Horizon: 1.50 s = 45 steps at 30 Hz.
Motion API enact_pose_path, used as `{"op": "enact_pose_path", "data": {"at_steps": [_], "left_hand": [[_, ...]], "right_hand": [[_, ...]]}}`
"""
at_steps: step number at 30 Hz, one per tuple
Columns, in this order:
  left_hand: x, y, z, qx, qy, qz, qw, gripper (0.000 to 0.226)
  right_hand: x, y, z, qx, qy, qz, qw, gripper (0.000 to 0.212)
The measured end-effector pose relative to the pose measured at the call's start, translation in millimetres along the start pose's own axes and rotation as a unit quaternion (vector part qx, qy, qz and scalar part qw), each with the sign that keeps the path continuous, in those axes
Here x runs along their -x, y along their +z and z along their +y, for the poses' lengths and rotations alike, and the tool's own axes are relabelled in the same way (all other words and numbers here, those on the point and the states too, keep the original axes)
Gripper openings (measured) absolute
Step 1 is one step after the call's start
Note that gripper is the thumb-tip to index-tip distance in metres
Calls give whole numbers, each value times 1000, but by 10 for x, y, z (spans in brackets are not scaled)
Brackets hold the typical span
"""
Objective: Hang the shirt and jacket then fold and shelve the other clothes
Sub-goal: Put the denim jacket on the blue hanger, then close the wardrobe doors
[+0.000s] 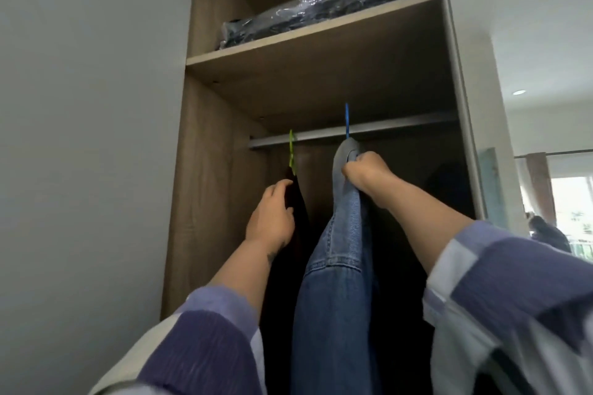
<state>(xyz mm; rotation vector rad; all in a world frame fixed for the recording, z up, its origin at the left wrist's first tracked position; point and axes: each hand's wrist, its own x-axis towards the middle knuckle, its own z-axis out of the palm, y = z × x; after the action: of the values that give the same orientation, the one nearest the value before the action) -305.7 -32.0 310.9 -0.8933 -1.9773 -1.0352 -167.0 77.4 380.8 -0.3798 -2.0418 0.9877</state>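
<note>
Under the wardrobe's shelf (314, 38), the denim jacket (337, 266) hung from a blue hanger (347, 120) near the middle of the rail (401, 126). The right hand (365, 171) grasped the jacket's collar, fingers curled into the cloth. Toward the rail's left end, a dark garment (296, 202) hung on a green hanger (291, 151); the left hand (271, 216) lay against it, fingers relaxed. A plastic-wrapped bundle (301, 14) sat on the shelf.

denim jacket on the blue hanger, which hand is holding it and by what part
The right hand grips the denim jacket at its collar, just under the blue hanger. The left hand touches the dark garment.
</note>
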Motion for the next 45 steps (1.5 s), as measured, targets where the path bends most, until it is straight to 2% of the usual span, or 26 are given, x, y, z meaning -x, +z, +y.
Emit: {"op": "enact_pose_path", "data": {"at_steps": [5,9,14,18,22,27,30,33,39,42,45], "left_hand": [[41,169,-195,-33,48,16,998,78],[94,215,-287,-41,57,23,997,78],[123,189,-400,-45,49,25,997,77],[205,116,-417,-29,44,2,999,85],[432,-26,-376,-54,11,-35,998,95],[803,-376,-275,-106,-33,-19,994,78],[1229,-655,-201,-150,-64,-8,987,73],[1748,-959,-162,-207,-101,-29,973,72],[2781,-1716,-74,-347,-121,10,930,64],[3210,-2131,-8,-398,-97,24,912,61],[3579,-2557,95,-437,-78,74,893,54]], "right_hand": [[-382,134,42,18,-33,-3,999,43],[-526,415,252,42,-18,-20,999,43],[-592,595,361,23,6,8,1000,50],[-552,606,308,18,13,19,1000,49],[-371,599,306,27,13,29,999,60],[49,594,362,95,-48,55,993,75],[593,681,432,160,-87,74,980,87],[1217,857,521,218,-138,99,961,89],[2337,1328,370,125,-176,-38,976,79],[2759,1482,52,53,-207,-96,972,74],[3146,1511,-380,-28,-233,-148,961,72]]}}
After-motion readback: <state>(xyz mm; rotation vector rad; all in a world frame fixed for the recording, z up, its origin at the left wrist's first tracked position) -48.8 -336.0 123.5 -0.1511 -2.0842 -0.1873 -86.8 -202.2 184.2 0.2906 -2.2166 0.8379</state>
